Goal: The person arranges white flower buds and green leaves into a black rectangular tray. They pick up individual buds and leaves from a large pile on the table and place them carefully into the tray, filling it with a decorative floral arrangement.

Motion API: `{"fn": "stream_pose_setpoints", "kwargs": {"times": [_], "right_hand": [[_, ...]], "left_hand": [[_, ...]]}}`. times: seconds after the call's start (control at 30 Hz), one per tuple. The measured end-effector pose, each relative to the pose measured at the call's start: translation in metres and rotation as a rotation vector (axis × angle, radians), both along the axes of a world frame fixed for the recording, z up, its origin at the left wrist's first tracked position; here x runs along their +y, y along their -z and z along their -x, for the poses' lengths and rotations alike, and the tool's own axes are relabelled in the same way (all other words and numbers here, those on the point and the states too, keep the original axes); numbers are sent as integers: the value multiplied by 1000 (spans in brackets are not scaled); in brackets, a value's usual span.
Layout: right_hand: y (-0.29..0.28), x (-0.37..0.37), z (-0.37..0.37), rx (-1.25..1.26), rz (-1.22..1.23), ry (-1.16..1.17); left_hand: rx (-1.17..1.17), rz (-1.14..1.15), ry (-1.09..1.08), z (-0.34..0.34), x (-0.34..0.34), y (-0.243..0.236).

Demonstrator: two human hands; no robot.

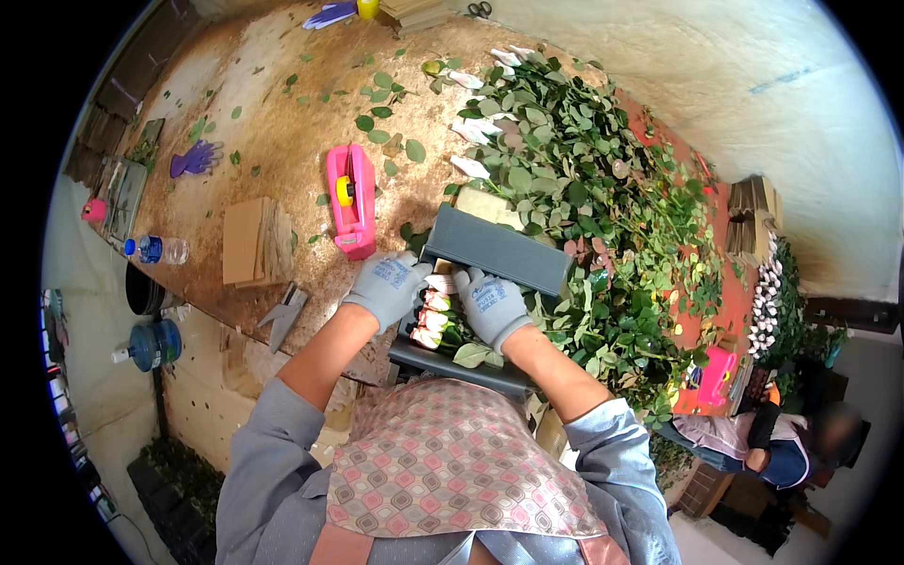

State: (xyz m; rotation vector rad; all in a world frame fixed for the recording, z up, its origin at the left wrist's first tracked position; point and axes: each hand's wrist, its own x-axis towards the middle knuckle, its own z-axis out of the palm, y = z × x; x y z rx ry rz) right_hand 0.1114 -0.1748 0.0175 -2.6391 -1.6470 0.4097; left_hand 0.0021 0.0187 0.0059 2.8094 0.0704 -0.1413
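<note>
Several white roses with pink edges (431,318) lie in a dark grey trough-like stand (501,249), their leaves toward its right side. My gloved left hand (388,287) is at the left of the blooms, fingers bent round the edge of a small piece of pale ribbed cardboard (441,282). On the other side, my gloved right hand (492,306) lies over the stems, its fingertips curled in against the same cardboard. My fingertips are partly hidden. Just beyond my left hand stands a pink tape dispenser (352,202) with a yellow roll.
Leafy rose stems (603,217) are heaped along the right, some with white-wrapped heads (471,168). Left of me are stacked cardboard sheets (256,241), a grey metal tool (282,315), a water bottle (160,250) and a purple glove (196,159). Another person (753,443) works at far right.
</note>
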Motion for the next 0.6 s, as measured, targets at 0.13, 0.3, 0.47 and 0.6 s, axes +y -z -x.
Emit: {"fn": "stream_pose_setpoints", "kwargs": {"times": [0.13,0.3,0.47,0.6], "right_hand": [[8,1,-2,-15,25,33],[16,-4,-3,-91,-28,-57],[4,2,3,-19,21,-43],[1,6,8,-24,21,-14]], "left_hand": [[-37,-131,-25,-1,5,3],[105,-383,-204,33,37,-9],[156,-90,193,37,0,-68],[112,288,193,42,-32,-36]]}}
